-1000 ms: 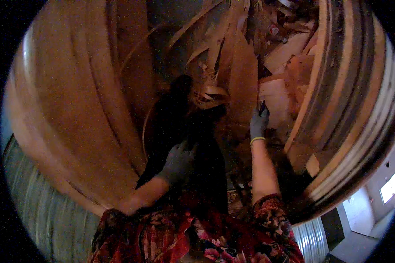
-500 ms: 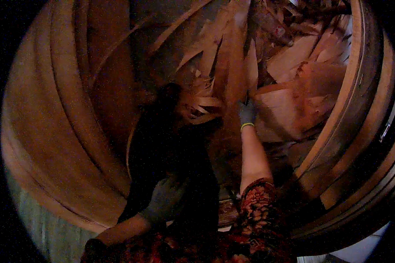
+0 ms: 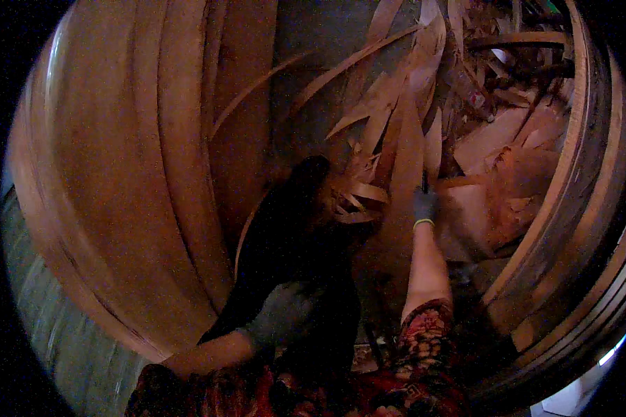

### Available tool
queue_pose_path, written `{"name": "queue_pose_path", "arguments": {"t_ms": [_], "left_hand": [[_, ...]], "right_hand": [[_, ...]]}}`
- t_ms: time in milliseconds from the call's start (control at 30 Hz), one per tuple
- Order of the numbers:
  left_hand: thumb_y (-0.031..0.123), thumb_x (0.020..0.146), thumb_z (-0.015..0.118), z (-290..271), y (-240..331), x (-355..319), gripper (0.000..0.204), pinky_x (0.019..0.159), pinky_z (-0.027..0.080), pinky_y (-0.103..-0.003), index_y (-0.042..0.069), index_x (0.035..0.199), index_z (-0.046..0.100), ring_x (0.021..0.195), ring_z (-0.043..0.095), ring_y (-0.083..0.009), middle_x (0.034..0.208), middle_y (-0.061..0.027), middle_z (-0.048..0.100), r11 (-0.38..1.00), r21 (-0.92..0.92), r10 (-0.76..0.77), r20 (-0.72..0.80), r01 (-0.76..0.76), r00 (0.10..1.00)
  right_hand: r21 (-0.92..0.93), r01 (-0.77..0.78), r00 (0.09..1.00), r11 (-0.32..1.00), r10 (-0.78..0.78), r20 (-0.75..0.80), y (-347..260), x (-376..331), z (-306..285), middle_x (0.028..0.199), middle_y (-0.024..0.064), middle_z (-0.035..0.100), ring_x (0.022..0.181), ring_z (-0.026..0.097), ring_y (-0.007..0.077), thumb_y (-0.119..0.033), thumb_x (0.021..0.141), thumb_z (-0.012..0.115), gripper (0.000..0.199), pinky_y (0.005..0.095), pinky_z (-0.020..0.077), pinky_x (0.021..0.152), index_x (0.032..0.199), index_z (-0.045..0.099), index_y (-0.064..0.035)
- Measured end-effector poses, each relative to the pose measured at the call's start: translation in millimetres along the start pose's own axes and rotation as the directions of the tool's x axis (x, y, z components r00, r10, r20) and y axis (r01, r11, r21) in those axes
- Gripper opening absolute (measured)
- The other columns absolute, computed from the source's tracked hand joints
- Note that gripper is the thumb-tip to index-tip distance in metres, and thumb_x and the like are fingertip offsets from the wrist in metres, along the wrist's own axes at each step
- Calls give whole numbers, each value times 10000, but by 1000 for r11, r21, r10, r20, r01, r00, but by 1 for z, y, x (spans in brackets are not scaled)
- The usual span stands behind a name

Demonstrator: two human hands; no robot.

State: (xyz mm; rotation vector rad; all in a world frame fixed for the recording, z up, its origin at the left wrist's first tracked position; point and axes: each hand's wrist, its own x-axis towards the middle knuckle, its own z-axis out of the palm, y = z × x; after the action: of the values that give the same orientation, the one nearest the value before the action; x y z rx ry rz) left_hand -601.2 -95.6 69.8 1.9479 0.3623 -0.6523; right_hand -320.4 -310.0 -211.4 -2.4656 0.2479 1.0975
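Head: right fingers [image 3: 424,198] near brown strip [image 3: 433,144]

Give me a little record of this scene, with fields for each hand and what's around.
Left hand: grey-gloved, against the dark-clothed lap
Right hand: grey-gloved, yellow band at the wrist; a dark slim object sticks out, kind unclear
Ahead: long brown strips
Between the feet: thin curls
Left side: tall brown panels
Sleeve: red floral
Light: dim
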Motion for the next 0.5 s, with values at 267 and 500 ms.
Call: {"name": "queue_pose_path", "arguments": {"t_ms": [267,500], "left_hand": [[244,737,609,-13,-26,-26,512,743,456,-429,47,1197,502,859,568,-337,938,-181,589,998,59,10,-106,-4,994],[243,790,570,-2,-65,-102,444,743,474,-425,60,1192,525,840,599,-324,930,-150,631,997,-72,-31,-219,16,975]], "right_hand": [[-391,387,898,835,-438,-46,-152,-137,-49,731,118,589,637,527,195,-196,798,616,229,351,441,625,904,587,6],[226,514,858,827,-498,-129,-275,-367,-136,698,-19,565,596,486,93,-114,767,677,170,253,403,536,880,612,-4]]}}
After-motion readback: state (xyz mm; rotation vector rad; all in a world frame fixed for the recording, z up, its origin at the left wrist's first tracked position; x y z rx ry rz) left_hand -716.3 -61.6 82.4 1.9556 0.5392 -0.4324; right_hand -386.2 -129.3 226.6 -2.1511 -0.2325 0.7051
